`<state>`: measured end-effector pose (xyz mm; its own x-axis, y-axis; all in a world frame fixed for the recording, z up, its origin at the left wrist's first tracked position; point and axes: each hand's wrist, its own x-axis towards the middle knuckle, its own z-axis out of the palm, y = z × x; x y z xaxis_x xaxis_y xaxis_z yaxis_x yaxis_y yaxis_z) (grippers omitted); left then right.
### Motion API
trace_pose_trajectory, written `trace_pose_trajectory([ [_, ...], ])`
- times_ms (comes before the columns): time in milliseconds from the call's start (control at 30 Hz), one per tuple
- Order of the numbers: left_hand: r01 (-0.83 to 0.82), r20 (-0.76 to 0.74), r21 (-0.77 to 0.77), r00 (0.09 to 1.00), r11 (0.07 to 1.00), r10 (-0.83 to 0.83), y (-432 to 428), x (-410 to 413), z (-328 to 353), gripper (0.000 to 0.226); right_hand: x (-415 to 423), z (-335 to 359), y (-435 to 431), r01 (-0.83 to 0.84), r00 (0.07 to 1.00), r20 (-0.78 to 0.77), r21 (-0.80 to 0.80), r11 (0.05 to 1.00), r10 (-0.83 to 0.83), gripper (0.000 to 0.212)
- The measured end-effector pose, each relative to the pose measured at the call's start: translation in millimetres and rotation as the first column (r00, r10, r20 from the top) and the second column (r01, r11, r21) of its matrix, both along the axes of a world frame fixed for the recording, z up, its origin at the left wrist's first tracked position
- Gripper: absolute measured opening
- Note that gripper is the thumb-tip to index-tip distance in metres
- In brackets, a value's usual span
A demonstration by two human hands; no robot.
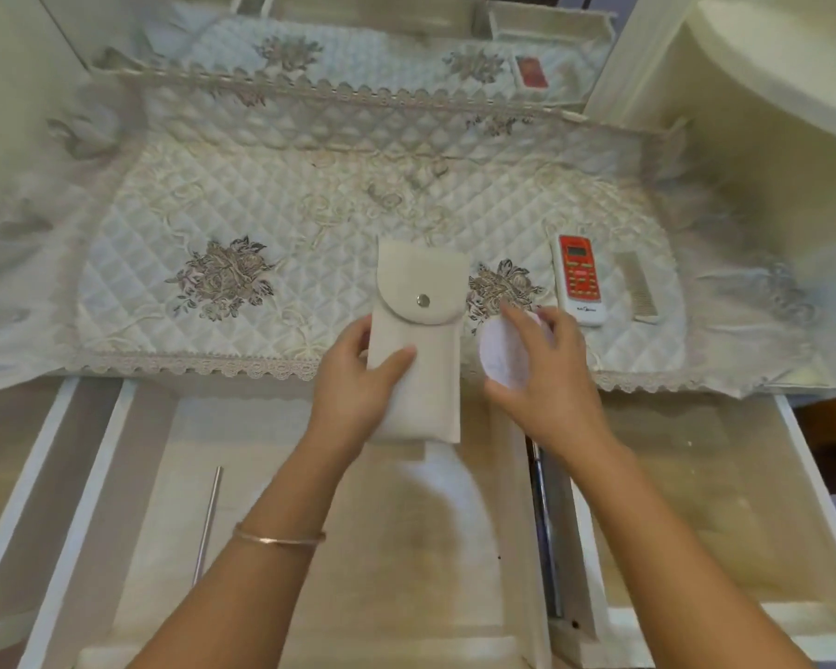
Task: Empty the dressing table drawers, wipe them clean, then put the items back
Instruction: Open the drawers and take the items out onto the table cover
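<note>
My left hand (358, 374) grips a cream pouch (423, 330) with a snap-button flap, held over the front edge of the dressing table. Thumb lies across the pouch's front, fingers behind it. My right hand (546, 374) holds a round white pad (500, 352) just to the right of the pouch, fingers curled over its top edge. Below both hands the middle drawer (310, 523) stands pulled out, with a thin metal rod (208, 519) lying inside at its left. A second drawer (725, 514) is pulled out on the right.
A quilted, embroidered cloth (242, 200) covers the table top. On it at the right lie a white and red remote (581, 280) and a pale comb (640, 289). A mirror stands behind. Another drawer (15, 475) is pulled out at far left.
</note>
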<state>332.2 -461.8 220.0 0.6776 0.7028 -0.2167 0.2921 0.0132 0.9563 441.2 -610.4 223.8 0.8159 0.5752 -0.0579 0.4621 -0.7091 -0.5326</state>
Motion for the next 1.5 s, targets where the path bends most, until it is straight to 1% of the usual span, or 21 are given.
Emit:
trace_pose_trajectory([
  [100, 0.006, 0.005, -0.055, 1.000, 0.998, -0.006, 11.2, 57.0, -2.5, 0.039, 54.2, 1.8, 17.2, 0.019, 1.000, 0.004, -0.001, 1.000, -0.019, 0.079],
  [167, 0.011, -0.033, -0.073, 0.999, 0.997, -0.014, 17.0, 85.9, -10.4, 0.044, 81.3, -3.8, 27.2, 0.008, 1.000, -0.004, -0.029, 1.000, -0.008, 0.080],
  [267, -0.004, -0.058, -0.088, 0.998, 0.996, -0.001, 22.8, 121.0, -25.2, 0.045, 116.3, -14.6, 40.1, -0.033, 0.999, 0.003, -0.112, 0.993, 0.034, 0.081],
  [333, 0.000, -0.090, -0.085, 0.996, 0.996, -0.008, 24.6, 134.6, -34.8, 0.045, 129.8, -22.8, 44.3, -0.056, 0.998, -0.027, -0.134, 0.989, 0.052, 0.081],
  [400, 0.015, -0.140, -0.027, 0.990, 1.000, -0.018, 25.2, 140.8, -43.2, 0.046, 135.9, -30.4, 44.4, -0.061, 0.997, -0.051, -0.141, 0.988, 0.055, 0.078],
  [500, 0.055, -0.174, 0.074, 0.984, 0.996, -0.041, 23.7, 143.3, -50.7, 0.046, 139.2, -38.7, 41.8, -0.044, 0.999, -0.025, -0.144, 0.989, 0.041, 0.074],
  [667, 0.104, -0.220, 0.273, 0.975, 0.956, -0.044, 25.0, 142.3, -56.8, 0.039, 139.1, -41.8, 39.7, -0.032, 0.999, -0.010, -0.173, 0.984, 0.031, 0.073],
  [767, 0.168, -0.284, 0.349, 0.956, 0.922, -0.067, 29.2, 135.4, -56.3, 0.047, 134.9, -38.6, 36.8, -0.049, 0.999, 0.014, -0.184, 0.982, 0.053, 0.073],
  [867, 0.262, -0.328, 0.467, 0.938, 0.844, -0.110, 33.9, 116.2, -47.6, 0.053, 120.2, -29.5, 33.7, -0.069, 0.991, 0.104, -0.178, 0.982, 0.088, 0.071],
  [1000, 0.384, -0.432, 0.643, 0.896, 0.663, -0.100, 47.5, 58.8, -33.5, 0.055, 74.7, -17.0, 33.8, -0.111, 0.966, 0.220, -0.130, 0.985, 0.137, 0.068],
  [1067, 0.399, -0.430, 0.734, 0.899, 0.550, -0.077, 55.5, 14.6, -31.6, 0.052, 39.8, -15.7, 35.5, -0.145, 0.951, 0.263, -0.090, 0.985, 0.164, 0.066],
  [1100, 0.400, -0.428, 0.766, 0.901, 0.503, -0.064, 60.2, -9.2, -34.3, 0.052, 20.6, -16.9, 36.3, -0.159, 0.945, 0.280, -0.067, 0.985, 0.171, 0.064],
  [1133, 0.400, -0.430, 0.784, 0.902, 0.475, -0.049, 65.3, -34.0, -39.0, 0.053, 0.6, -19.7, 37.7, -0.175, 0.937, 0.297, -0.050, 0.983, 0.182, 0.062],
  [1167, 0.419, -0.457, 0.772, 0.888, 0.478, -0.039, 70.4, -59.7, -45.4, 0.054, -21.1, -24.2, 39.1, -0.190, 0.933, 0.303, -0.040, 0.981, 0.194, 0.061],
  [1200, 0.438, -0.492, 0.747, 0.870, 0.501, -0.027, 75.2, -84.1, -51.5, 0.056, -43.0, -29.8, 41.3, -0.203, 0.934, 0.293, -0.029, 0.979, 0.203, 0.061],
  [1267, 0.442, -0.533, 0.694, 0.846, 0.568, -0.007, 84.8, -130.3, -65.7, 0.057, -86.7, -45.0, 48.2, -0.208, 0.950, 0.234, -0.020, 0.978, 0.207, 0.061],
  [1367, 0.501, -0.620, 0.598, 0.784, 0.626, -0.035, 93.9, -184.2, -92.4, 0.052, -144.2, -75.1, 61.8, -0.207, 0.975, 0.064, -0.111, 0.972, 0.215, 0.065],
  [1433, 0.522, -0.684, 0.494, 0.727, 0.695, -0.059, 97.3, -203.5, -108.0, 0.045, -173.1, -91.5, 73.9, -0.205, 0.978, -0.070, -0.186, 0.961, 0.195, 0.074],
  [1500, 0.545, -0.764, 0.353, 0.637, 0.761, -0.102, 98.2, -212.4, -123.1, 0.044, -194.8, -107.1, 86.4, -0.202, 0.964, -0.219, -0.248, 0.947, 0.149, 0.079],
])
